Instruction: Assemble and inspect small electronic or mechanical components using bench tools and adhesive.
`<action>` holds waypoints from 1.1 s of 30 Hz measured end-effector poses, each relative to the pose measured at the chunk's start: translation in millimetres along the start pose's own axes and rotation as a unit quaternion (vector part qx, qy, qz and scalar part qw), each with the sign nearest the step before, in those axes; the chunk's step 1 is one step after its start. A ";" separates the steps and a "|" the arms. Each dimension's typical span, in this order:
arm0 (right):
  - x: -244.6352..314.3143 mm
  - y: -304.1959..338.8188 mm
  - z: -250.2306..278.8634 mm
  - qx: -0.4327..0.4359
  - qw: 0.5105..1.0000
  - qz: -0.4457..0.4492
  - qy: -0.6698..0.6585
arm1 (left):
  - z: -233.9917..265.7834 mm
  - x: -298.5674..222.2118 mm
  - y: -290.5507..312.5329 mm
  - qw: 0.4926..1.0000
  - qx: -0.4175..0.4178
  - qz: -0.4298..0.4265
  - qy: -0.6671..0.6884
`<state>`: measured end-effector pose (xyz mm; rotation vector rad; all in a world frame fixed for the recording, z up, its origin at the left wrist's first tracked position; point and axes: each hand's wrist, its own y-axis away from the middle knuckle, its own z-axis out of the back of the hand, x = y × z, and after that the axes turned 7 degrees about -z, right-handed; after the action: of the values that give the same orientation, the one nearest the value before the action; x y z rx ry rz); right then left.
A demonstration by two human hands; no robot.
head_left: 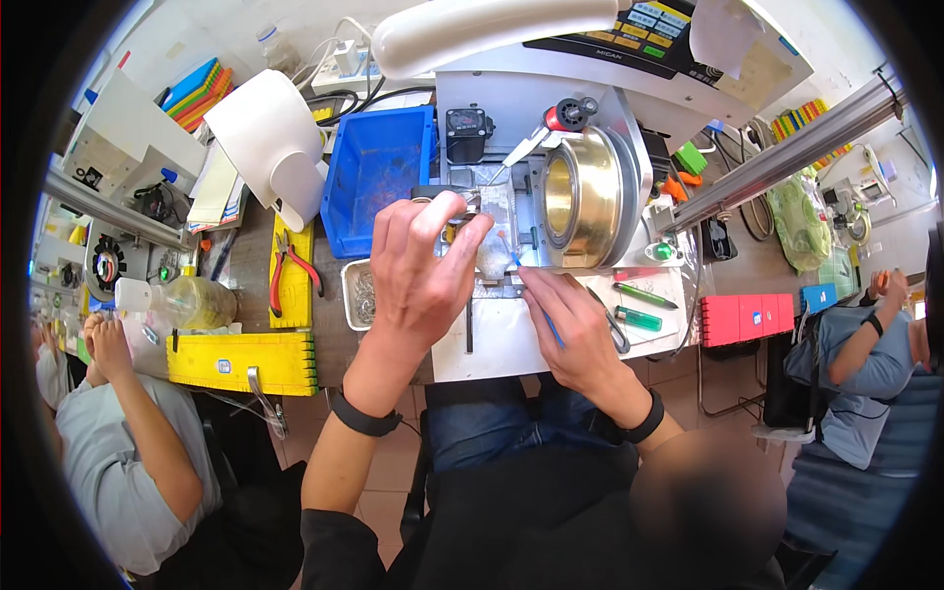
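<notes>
My left hand (425, 261) reaches over the metal fixture (500, 211) in the middle of the bench. Its thumb and fingers close around a small dark part at the fixture's left side, too hidden to name. My right hand (570, 320) grips a thin blue stick-shaped tool (554, 329) like a pen. The tool's far end slants up to the front of the fixture, close to my left fingertips. Just right of the fixture stands a large brass-coloured ring (560, 197) on a round machine head. Behind it sits a red spool (564, 115).
Left of my hands are a blue bin (339, 211), a white tray of small parts (351, 305) and red-handled pliers (279, 270). Scissors (618, 329), a green pen (644, 295) and a green cylinder (637, 319) lie at right. People sit on both sides.
</notes>
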<state>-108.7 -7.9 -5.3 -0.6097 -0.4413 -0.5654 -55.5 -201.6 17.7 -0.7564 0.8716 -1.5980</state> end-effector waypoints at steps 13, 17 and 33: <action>5.0 -8.5 39.5 -0.124 0.986 0.111 -0.010 | -2.3 -1.4 5.8 1.000 -0.013 0.020 0.012; 5.4 -18.9 45.0 -0.136 0.978 0.157 -0.010 | -4.2 0.4 6.7 1.000 -0.025 0.012 0.001; 11.9 -36.2 40.8 -0.122 0.977 0.153 0.083 | -7.7 0.2 7.2 0.998 -0.052 0.018 0.007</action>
<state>-130.6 -10.8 45.9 -0.8416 -0.1140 -0.3730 -58.3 -201.5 7.6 -0.7980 0.9794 -1.5379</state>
